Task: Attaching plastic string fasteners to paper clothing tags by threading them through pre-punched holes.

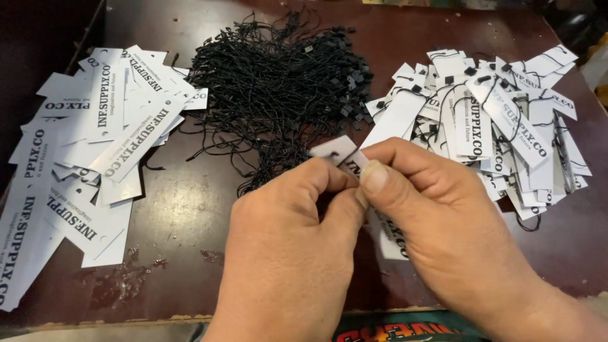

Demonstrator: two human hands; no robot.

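Here, my left hand (288,244) and right hand (443,218) both pinch shut on one white tag (339,152), its long side running down toward me, with the black strings (278,82) just behind it.

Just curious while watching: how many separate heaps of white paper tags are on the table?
2: an unstrung heap at left, a strung heap at right. More may lie under the hands.

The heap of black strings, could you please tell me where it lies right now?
In the head view the heap of black strings lies at the table's far middle, between the plain white tags on the left and the strung tags on the right, just beyond both hands.
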